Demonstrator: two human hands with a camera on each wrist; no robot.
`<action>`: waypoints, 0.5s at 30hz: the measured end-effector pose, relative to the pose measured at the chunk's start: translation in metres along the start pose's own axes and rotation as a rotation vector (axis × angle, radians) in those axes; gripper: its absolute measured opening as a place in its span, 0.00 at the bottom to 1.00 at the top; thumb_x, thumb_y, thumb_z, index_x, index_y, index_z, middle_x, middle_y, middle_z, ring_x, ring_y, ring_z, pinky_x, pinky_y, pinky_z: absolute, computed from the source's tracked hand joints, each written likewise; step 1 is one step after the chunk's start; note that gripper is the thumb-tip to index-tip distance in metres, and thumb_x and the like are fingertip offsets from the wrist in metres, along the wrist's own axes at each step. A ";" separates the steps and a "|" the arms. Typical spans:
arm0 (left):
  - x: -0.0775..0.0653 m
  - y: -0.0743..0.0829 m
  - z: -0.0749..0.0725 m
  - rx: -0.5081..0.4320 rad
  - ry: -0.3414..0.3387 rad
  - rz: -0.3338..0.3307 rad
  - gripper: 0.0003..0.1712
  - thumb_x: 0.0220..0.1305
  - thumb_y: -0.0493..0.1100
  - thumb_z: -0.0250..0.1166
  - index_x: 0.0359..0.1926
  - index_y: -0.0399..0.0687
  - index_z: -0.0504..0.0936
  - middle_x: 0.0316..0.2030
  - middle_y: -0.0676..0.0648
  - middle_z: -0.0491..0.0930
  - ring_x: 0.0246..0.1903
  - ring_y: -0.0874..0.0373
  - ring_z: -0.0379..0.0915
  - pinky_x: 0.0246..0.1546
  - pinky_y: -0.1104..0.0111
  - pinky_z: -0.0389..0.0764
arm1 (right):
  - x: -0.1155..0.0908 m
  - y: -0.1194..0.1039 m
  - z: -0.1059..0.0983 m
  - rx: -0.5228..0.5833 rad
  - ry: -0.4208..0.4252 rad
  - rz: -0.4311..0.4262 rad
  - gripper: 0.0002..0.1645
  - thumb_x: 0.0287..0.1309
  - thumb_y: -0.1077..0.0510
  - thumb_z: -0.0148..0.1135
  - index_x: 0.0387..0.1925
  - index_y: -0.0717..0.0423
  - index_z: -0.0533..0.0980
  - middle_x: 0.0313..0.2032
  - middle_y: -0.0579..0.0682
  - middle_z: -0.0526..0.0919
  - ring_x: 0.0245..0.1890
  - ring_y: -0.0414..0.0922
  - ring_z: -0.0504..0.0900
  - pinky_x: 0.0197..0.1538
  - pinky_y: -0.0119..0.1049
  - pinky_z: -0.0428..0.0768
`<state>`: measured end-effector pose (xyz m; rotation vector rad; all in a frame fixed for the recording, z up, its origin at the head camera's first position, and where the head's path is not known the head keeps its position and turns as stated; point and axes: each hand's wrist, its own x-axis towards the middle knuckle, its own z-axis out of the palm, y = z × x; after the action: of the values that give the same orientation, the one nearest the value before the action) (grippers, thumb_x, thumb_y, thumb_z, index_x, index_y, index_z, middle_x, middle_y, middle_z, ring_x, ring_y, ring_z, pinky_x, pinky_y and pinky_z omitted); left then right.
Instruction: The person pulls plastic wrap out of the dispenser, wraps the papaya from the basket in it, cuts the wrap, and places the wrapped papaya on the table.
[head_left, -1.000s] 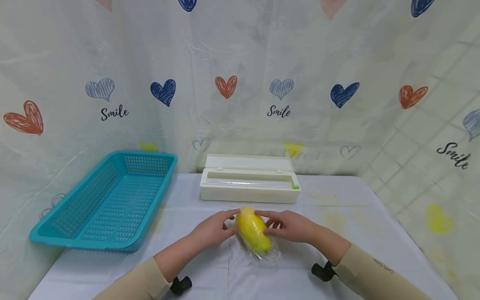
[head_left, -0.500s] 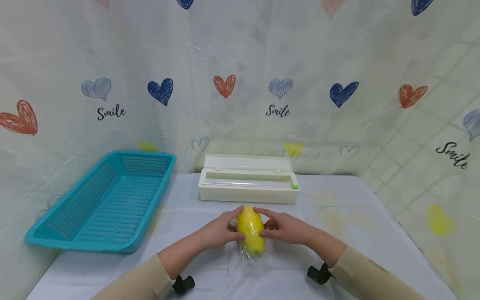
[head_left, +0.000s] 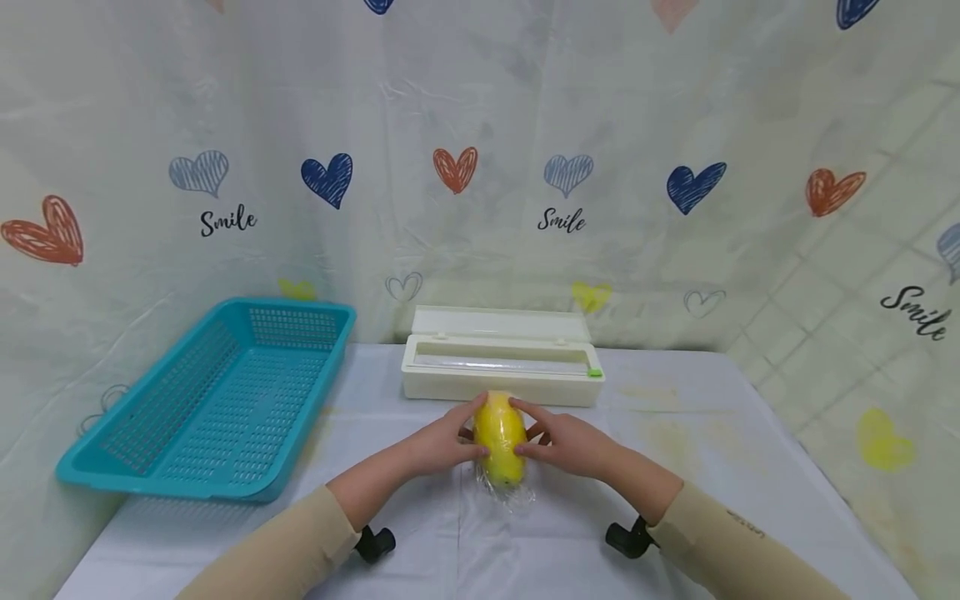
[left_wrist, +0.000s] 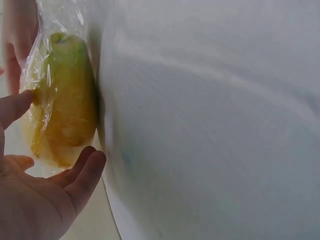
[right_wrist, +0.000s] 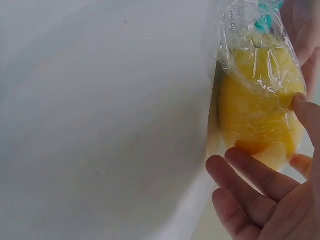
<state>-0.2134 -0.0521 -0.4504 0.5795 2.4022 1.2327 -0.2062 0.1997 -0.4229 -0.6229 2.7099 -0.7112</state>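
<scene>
A yellow oblong fruit [head_left: 500, 440], greenish near its stem end, is wrapped in clear plastic film on the white cloth-covered table. Loose film [head_left: 512, 497] bunches at the end nearer the person. On its left side, the left hand [head_left: 444, 437] holds it between thumb and fingers. The right hand [head_left: 570, 443] grips the opposite side the same way. In the left wrist view the stem end of the fruit [left_wrist: 67, 100] shows through creased film. The right wrist view has the right thumb pressing on the wrapped fruit [right_wrist: 260, 105], with several fingers around its far end.
Just behind the fruit is a white cling film box [head_left: 498, 385], lid raised, a film roll inside and a green tab at right. A blue perforated basket [head_left: 225, 487] stands at the left. A heart-printed curtain [head_left: 495, 100] hangs behind the table.
The fruit has turned from a slant to lie straight, front to back, and has shifted away from the person toward the box. Both hands have moved with it.
</scene>
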 end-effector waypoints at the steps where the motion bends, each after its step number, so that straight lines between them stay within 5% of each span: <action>1: -0.002 0.000 0.001 0.022 0.010 0.004 0.51 0.65 0.53 0.67 0.79 0.63 0.45 0.75 0.46 0.54 0.61 0.48 0.71 0.59 0.54 0.74 | -0.001 0.000 0.000 -0.005 0.003 0.002 0.47 0.59 0.34 0.64 0.75 0.38 0.58 0.46 0.45 0.85 0.40 0.40 0.81 0.44 0.40 0.81; 9: -0.024 0.005 0.006 0.333 0.121 0.063 0.42 0.65 0.58 0.66 0.75 0.62 0.59 0.73 0.50 0.55 0.67 0.51 0.62 0.63 0.53 0.71 | -0.011 0.004 -0.004 -0.025 0.032 -0.047 0.45 0.61 0.36 0.63 0.75 0.35 0.57 0.49 0.46 0.83 0.40 0.40 0.81 0.42 0.40 0.81; 15: -0.042 0.007 0.007 0.492 0.112 0.184 0.23 0.65 0.50 0.68 0.59 0.57 0.75 0.67 0.51 0.64 0.66 0.53 0.64 0.62 0.58 0.72 | -0.024 0.008 -0.007 -0.045 0.013 -0.223 0.34 0.63 0.52 0.67 0.69 0.41 0.67 0.57 0.46 0.77 0.48 0.44 0.79 0.46 0.41 0.82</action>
<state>-0.1736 -0.0657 -0.4425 0.9104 2.8162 0.7439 -0.1909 0.2205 -0.4176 -0.9463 2.7017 -0.7088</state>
